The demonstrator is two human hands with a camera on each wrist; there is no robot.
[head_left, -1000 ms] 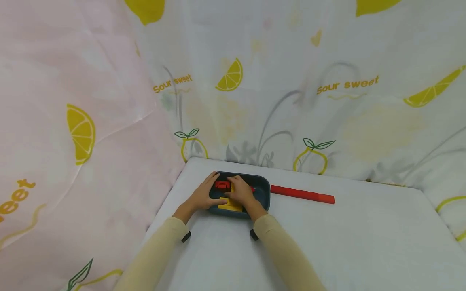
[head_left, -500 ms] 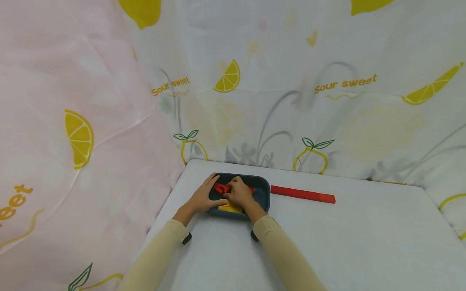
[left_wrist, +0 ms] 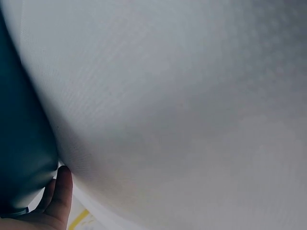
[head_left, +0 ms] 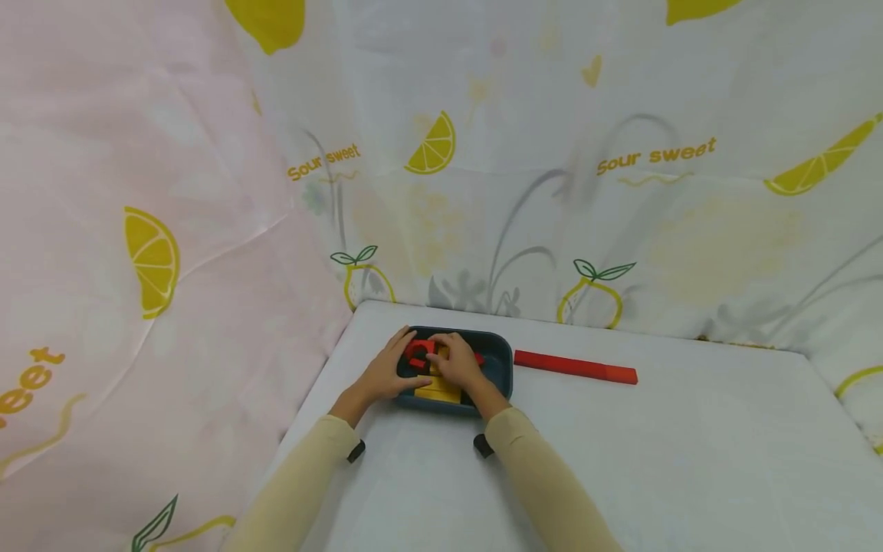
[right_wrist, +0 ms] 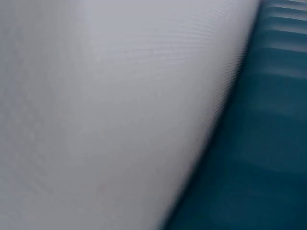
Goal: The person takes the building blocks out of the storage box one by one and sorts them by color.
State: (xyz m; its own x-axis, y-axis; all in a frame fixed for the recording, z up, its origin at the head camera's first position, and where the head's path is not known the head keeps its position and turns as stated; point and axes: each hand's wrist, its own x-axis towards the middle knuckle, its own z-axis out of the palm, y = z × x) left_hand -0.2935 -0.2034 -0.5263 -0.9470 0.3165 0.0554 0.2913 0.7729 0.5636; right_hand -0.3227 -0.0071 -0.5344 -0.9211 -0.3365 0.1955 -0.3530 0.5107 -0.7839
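Red block with a cut-out (head_left: 429,346) sits inside the tray, toward its far left corner. Right hand (head_left: 458,362) reaches in from the near side with fingers bent, pinching the block's right edge between thumb and fingertips. Left hand (head_left: 379,376): not clenched, thumb and fingers spread; fingers lie along the tray's left edge, thumb over a flat yellow block (head_left: 439,391) at the near side. Thumb contact with the yellow: can't tell. More yellow shows beside the right hand, mostly hidden, shape unclear. Small red piece (head_left: 479,358) just right of the right hand, partly covered.

All in a dark blue rounded rectangular tray (head_left: 506,383). Left wrist view: fingertips at the tray's outer corner; right wrist view: tray wall and white cloth only. Long thin red strip (head_left: 572,365) lies outside, near the tray's right side, on the white cloth-covered table (head_left: 662,452). Cream sleeves (head_left: 303,468). Lemon-print curtain (head_left: 517,215) behind, "Sour sweet" lettering.
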